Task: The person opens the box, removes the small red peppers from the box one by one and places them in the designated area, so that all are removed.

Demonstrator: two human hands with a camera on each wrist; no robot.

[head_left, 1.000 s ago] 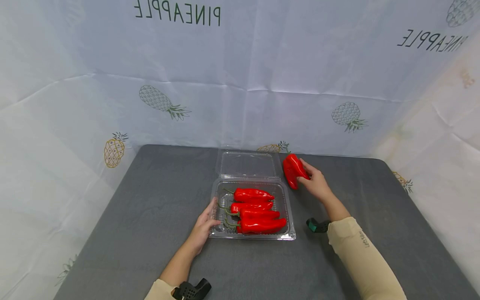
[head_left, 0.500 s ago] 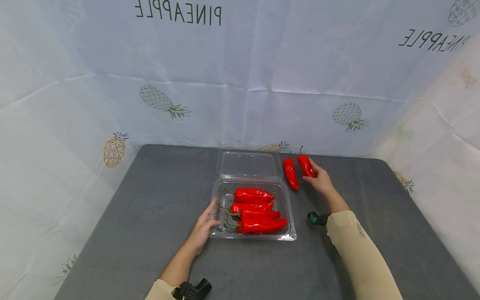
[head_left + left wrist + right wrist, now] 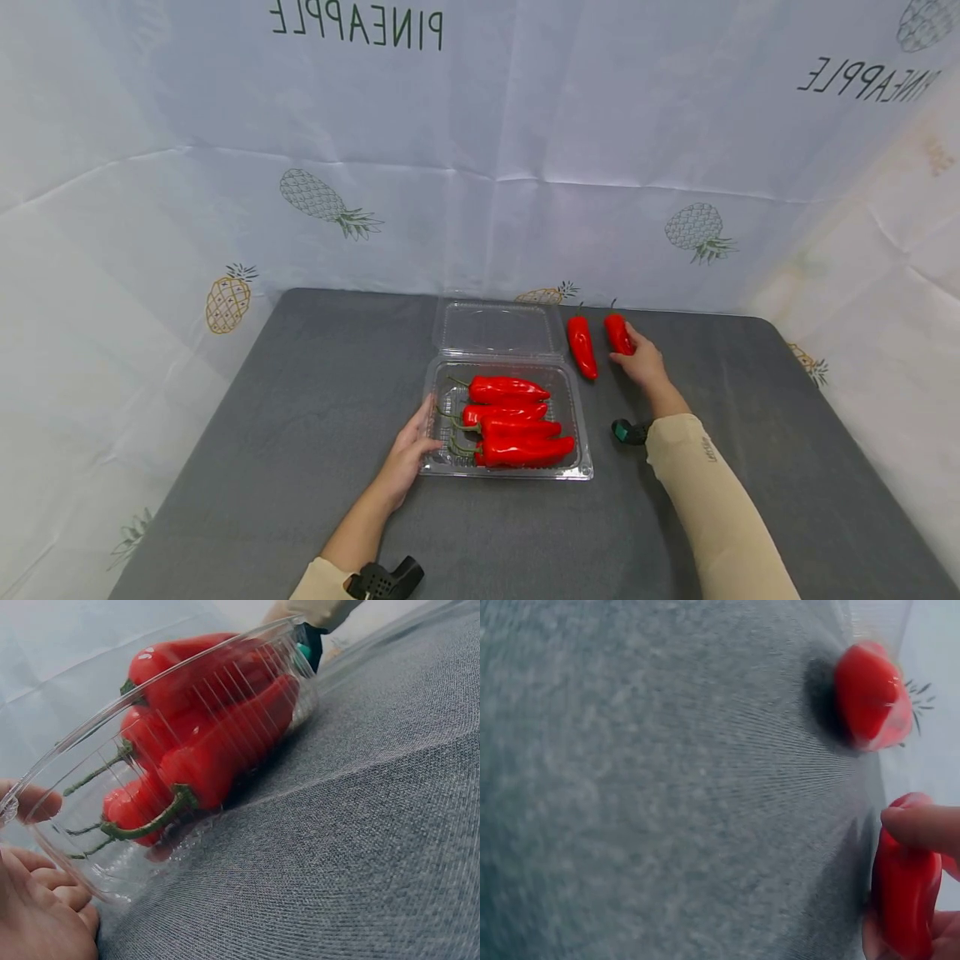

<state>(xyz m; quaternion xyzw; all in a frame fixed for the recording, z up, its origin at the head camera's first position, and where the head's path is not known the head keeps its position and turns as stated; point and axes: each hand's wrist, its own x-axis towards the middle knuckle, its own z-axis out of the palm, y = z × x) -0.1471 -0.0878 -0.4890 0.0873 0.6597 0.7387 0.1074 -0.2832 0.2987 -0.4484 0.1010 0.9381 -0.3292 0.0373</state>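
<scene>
Beige sleeves — black and teal wrist cameras strapped on.

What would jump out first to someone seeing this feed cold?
The open clear clamshell box at the middle of the grey table, filled with four bright red peppers, with the left hand holding its near left edge. To the right of its flipped-back lid, two more red peppers sit outside: one lying loose, the other gripped by the right hand.
</scene>
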